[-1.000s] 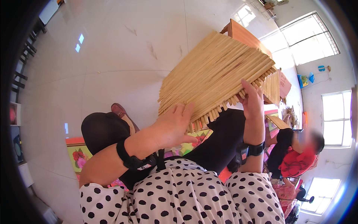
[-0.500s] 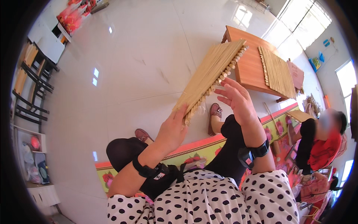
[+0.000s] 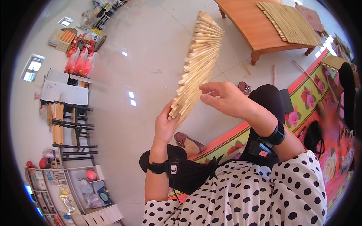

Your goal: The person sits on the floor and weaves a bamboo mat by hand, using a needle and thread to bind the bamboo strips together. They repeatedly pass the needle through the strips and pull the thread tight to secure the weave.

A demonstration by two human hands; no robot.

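A mat of pale yellow reed stalks [image 3: 201,56] stands upright in front of me, its row of cut stalk ends turned to the left. My left hand [image 3: 164,122] is closed around its lower end. Beside the mat's right edge is my right hand [image 3: 222,96], with thumb and fingers apart and pointing toward the stalks. Nothing shows between those fingers; whether the tips touch the mat I cannot tell. Another reed mat [image 3: 290,22] lies flat on the low wooden table [image 3: 245,22] at the upper right.
A flowered floor mat [image 3: 298,109] runs under my legs to the right, where part of another person [image 3: 347,83] shows. Thin sticks [image 3: 301,71] lie near the table. Folded black-framed furniture [image 3: 75,130], a shelf unit [image 3: 85,188] and red bags [image 3: 80,62] line the left.
My view has swung toward the left. The held mat has been turned so its stalk ends face left instead of right. My right hand remains beside it, off the stalk ends.
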